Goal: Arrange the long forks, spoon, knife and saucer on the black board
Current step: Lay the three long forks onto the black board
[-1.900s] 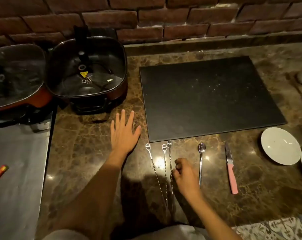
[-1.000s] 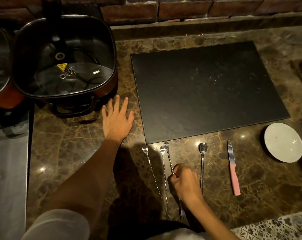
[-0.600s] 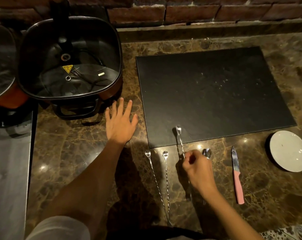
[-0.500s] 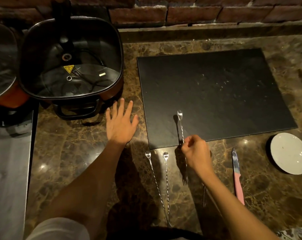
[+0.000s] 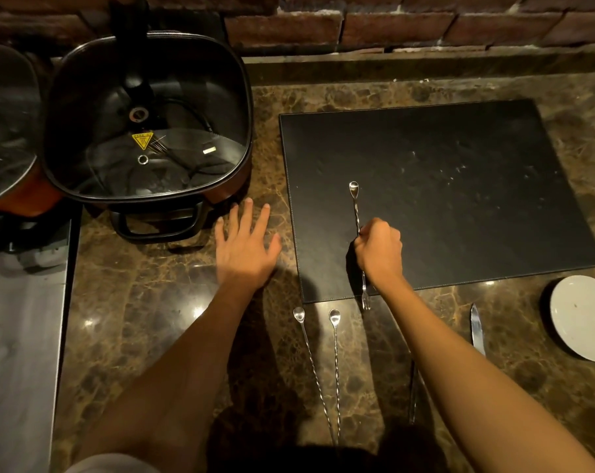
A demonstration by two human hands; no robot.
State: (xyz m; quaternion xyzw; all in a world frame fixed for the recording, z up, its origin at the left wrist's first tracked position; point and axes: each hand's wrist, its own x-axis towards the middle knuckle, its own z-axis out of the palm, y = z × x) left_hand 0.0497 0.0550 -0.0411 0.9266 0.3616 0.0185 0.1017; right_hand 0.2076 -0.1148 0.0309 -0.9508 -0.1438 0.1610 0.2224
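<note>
Carried forward, long twisted steel fork (image 5: 356, 213) now over matte black rectangular board (image 5: 460, 186); our right hand (image 5: 378, 250) clamps its mid-shaft, left hand (image 5: 246, 247) flat, splayed beside board. Light, stiff, slippery.

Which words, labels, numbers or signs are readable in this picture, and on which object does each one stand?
No text can be read.
Yellow warning triangle, on the glass lid of the electric pan: wavy-line symbol; small print along its top too blurred to read.
Small white tag, under the same lid: no legible writing.
</note>
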